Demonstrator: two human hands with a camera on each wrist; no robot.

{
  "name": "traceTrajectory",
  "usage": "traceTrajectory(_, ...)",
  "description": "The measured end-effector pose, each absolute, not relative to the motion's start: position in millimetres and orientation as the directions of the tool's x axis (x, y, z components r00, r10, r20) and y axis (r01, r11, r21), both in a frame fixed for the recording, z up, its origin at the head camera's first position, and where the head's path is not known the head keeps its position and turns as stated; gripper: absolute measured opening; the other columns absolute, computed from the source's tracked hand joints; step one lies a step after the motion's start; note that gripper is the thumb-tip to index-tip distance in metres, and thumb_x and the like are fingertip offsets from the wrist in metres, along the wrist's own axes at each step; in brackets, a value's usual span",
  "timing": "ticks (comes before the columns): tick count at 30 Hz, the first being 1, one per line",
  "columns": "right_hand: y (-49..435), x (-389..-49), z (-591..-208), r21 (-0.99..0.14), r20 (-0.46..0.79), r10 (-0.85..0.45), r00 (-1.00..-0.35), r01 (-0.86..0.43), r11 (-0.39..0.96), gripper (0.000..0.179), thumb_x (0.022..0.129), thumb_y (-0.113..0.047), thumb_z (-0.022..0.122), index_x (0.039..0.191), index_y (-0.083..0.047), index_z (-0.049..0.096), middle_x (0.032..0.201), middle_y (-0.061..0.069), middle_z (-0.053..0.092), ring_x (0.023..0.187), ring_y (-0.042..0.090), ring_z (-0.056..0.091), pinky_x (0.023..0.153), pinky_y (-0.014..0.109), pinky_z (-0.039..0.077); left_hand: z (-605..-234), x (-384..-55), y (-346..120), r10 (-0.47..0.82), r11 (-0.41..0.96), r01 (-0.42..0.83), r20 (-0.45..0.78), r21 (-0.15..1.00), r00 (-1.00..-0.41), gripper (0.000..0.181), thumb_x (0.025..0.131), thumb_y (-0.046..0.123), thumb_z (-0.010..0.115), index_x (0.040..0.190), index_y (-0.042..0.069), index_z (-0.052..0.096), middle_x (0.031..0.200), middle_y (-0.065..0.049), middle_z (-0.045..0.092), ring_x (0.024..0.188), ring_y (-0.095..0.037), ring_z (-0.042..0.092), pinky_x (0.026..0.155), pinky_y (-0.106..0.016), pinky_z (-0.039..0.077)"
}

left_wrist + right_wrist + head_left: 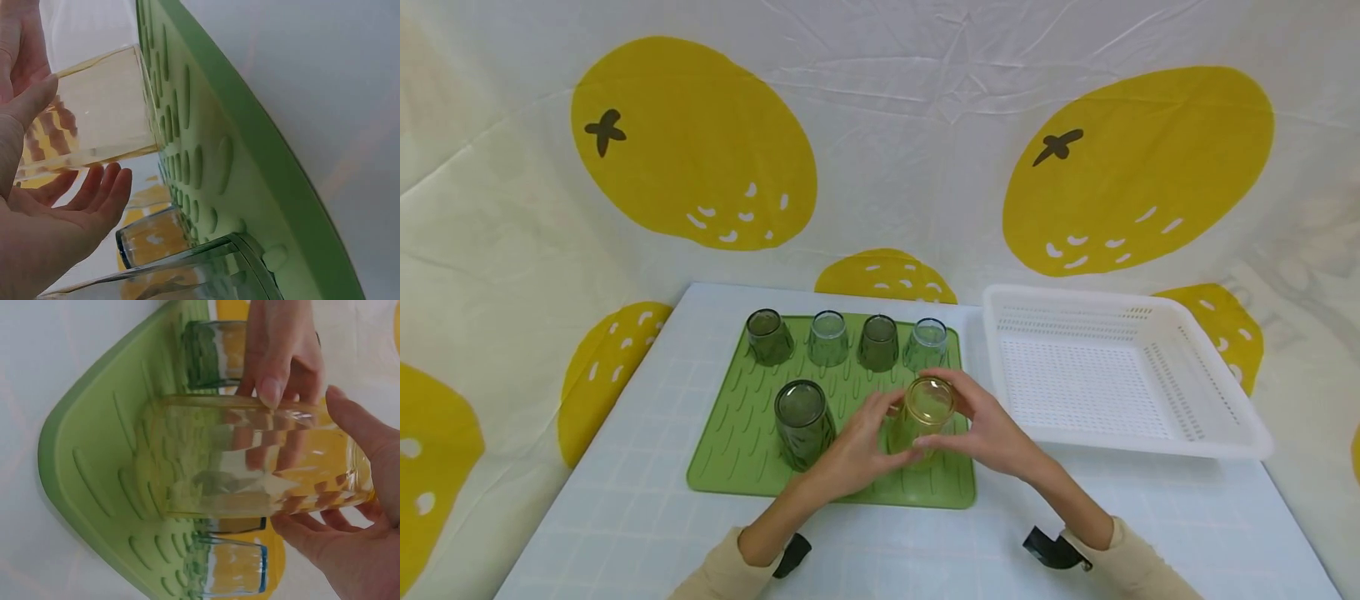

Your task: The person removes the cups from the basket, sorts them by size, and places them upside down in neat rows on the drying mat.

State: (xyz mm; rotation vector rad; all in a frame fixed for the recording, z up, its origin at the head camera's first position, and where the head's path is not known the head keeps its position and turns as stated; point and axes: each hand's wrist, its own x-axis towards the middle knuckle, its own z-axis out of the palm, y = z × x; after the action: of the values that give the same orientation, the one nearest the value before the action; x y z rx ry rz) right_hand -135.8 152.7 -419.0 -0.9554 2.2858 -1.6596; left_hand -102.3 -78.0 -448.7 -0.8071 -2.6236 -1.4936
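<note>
Both hands hold a yellow-tinted glass (pixel 929 403), mouth down, at the right front of the green drying mat (pixel 730 467). My left hand (pixel 859 442) has its thumb and fingers round the glass from the left. From the right, my right hand (pixel 988 427) grips it near the base, thumb and fingers on opposite sides. In the right wrist view the rim of the yellow glass (pixel 250 456) is right at the ribbed mat (pixel 87 456). A tall dark grey-green glass (pixel 803 425) stands upside down beside my left hand.
Along the mat's back edge several short tumblers stand inverted, among them a dark one (pixel 770 337) at the left and a clear bluish one (pixel 926 343) at the right. A white perforated basket (pixel 1015 433) sits right of the mat on the pale tablecloth (pixel 910 550).
</note>
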Motion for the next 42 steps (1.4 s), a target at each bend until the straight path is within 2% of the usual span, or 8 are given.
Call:
traceTrajectory(7, 148.7, -130.0, -422.5, -0.9, 0.222, -0.581, -0.783, -0.393, 0.187, 0.084, 0.078, -0.013, 0.092, 0.149, -0.019, 0.048, 0.146, 0.0, 0.051, 0.133, 0.023, 0.053, 0.112, 0.036, 0.043, -451.2, -99.3, -81.5, 0.444, 0.423, 0.411, 0.21, 0.807, -0.871, 0.079, 0.086, 0.02, 0.087, 0.151, 0.005, 0.044, 0.135, -0.011, 0.055, 0.121, -0.027, 0.056, 0.098, -0.048, 0.053)
traceTrajectory(13, 147.3, -128.7, -421.5, -0.881, 0.205, -0.589, -0.782, -0.409, 0.237, 0.083, 0.08, -0.02, 0.091, 0.149, -0.024, 0.046, 0.147, -0.004, 0.05, 0.137, 0.021, 0.048, 0.114, 0.048, 0.04, -452.3, -98.6, -83.4, 0.45, 0.426, 0.412, 0.206, 0.806, -0.869, 0.08, 0.087, 0.023, 0.086, 0.152, 0.005, 0.042, 0.134, -0.01, 0.054, 0.12, -0.025, 0.056, 0.097, -0.048, 0.053)
traceTrajectory(16, 147.8, -127.9, -418.5, -0.872, 0.192, -0.593, -0.782, -0.412, 0.262, 0.085, 0.08, -0.023, 0.091, 0.151, -0.024, 0.044, 0.149, -0.004, 0.049, 0.141, 0.022, 0.045, 0.115, 0.051, 0.038, -448.8, -97.4, -84.5, 0.458, 0.424, 0.422, 0.212, 0.802, -0.863, 0.081, 0.088, 0.023, 0.086, 0.152, 0.005, 0.041, 0.135, -0.011, 0.054, 0.121, -0.026, 0.056, 0.098, -0.049, 0.053)
traceTrajectory(22, 152.5, -127.8, -410.2, -0.86, 0.183, -0.609, -0.772, -0.426, 0.281, 0.085, 0.083, -0.024, 0.09, 0.153, -0.018, 0.043, 0.151, -0.003, 0.048, 0.142, 0.021, 0.045, 0.117, 0.045, 0.037, -434.3, -96.2, -85.8, 0.473, 0.43, 0.419, 0.196, 0.8, -0.859, 0.08, 0.09, 0.025, 0.083, 0.154, 0.005, 0.04, 0.138, -0.012, 0.052, 0.125, -0.026, 0.054, 0.102, -0.049, 0.051)
traceTrajectory(31, 166.8, -130.4, -394.9, -0.819, 0.184, -0.61, -0.771, -0.463, 0.339, 0.062, 0.095, -0.023, 0.077, 0.15, -0.02, 0.047, 0.148, -0.005, 0.051, 0.139, 0.02, 0.048, 0.115, 0.048, 0.039, -405.9, -93.4, -90.0, 0.495, 0.466, 0.413, 0.156, 0.782, -0.855, 0.083, 0.09, 0.029, 0.083, 0.156, 0.01, 0.037, 0.145, -0.009, 0.047, 0.133, -0.03, 0.051, 0.106, -0.052, 0.048)
traceTrajectory(36, 175.4, -135.6, -386.4, -0.768, 0.263, -0.606, -0.751, -0.543, 0.339, 0.044, 0.102, -0.013, 0.067, 0.144, -0.018, 0.055, 0.139, -0.004, 0.057, 0.133, 0.018, 0.053, 0.113, 0.042, 0.043, -389.6, -90.3, -92.5, 0.513, 0.48, 0.421, 0.143, 0.77, -0.846, 0.081, 0.092, 0.035, 0.08, 0.157, 0.013, 0.036, 0.146, -0.009, 0.046, 0.133, -0.029, 0.051, 0.107, -0.052, 0.047)
traceTrajectory(39, 181.6, -138.6, -379.7, -0.716, 0.345, -0.588, -0.732, -0.61, 0.339, 0.04, 0.1, -0.006, 0.068, 0.137, -0.018, 0.06, 0.132, -0.005, 0.061, 0.126, 0.016, 0.057, 0.109, 0.032, 0.046, -378.9, -89.5, -94.5, 0.53, 0.47, 0.436, 0.149, 0.768, -0.835, 0.078, 0.094, 0.038, 0.077, 0.157, 0.016, 0.037, 0.146, -0.006, 0.047, 0.133, -0.024, 0.051, 0.107, -0.049, 0.047)
traceTrajectory(42, 188.6, -141.2, -372.5, -0.654, 0.426, -0.558, -0.712, -0.669, 0.354, 0.04, 0.095, -0.001, 0.072, 0.13, -0.018, 0.065, 0.126, -0.005, 0.065, 0.12, 0.015, 0.06, 0.104, 0.024, 0.047, -368.3, -90.6, -97.3, 0.538, 0.461, 0.482, 0.197, 0.745, -0.819, 0.069, 0.097, 0.037, 0.074, 0.154, 0.017, 0.042, 0.141, -0.004, 0.052, 0.125, -0.02, 0.055, 0.101, -0.042, 0.052)
